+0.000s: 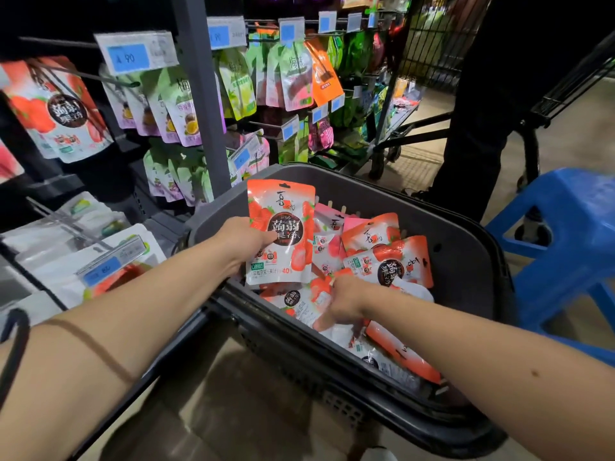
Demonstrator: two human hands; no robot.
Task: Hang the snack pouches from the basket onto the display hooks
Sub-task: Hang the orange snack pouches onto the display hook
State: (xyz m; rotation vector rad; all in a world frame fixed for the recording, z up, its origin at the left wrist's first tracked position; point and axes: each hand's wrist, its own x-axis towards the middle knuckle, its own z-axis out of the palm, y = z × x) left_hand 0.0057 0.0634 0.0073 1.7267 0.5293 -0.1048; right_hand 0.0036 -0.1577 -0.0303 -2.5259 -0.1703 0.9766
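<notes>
Dim store shelving fills the left side, where hung pouches [63, 111] are carried on a display hook [106, 79]. One strawberry snack pouch [286, 234] is gripped upright by the left hand [246, 239] — thumb across its front, fingers behind — just above the grey basket [466, 227]. The right hand [346, 299] is lowered among the loose pouches [389, 257] lying inside; whether anything is pinched cannot be told. A blue stool [565, 207] is seen beside the basket.

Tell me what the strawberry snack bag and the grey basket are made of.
The strawberry snack pouch in the left hand looks like thin glossy plastic film: it catches light and bends softly. The grey basket looks like hard matte plastic: smooth dull walls with small holes.
</notes>
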